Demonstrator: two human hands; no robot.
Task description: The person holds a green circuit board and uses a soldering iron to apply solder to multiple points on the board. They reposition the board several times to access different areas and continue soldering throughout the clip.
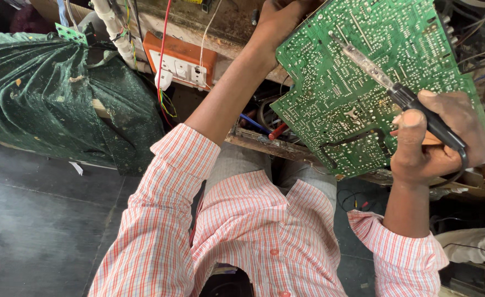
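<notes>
A large green circuit board (341, 93) is held tilted in front of me, solder side toward the camera. My left hand (278, 22) grips its upper left edge near the top of the view. My right hand (437, 140) is closed around the black handle of a soldering iron (385, 82). The iron's metal shaft runs up and left across the board, and its tip rests on the solder side near the upper middle.
An orange and white socket box (181, 65) with wires is fixed to the wooden bench edge (264, 142). A dark green cloth-covered bundle (61, 93) sits at the left above a dark floor (44, 220). Cables and tools clutter the bench at right.
</notes>
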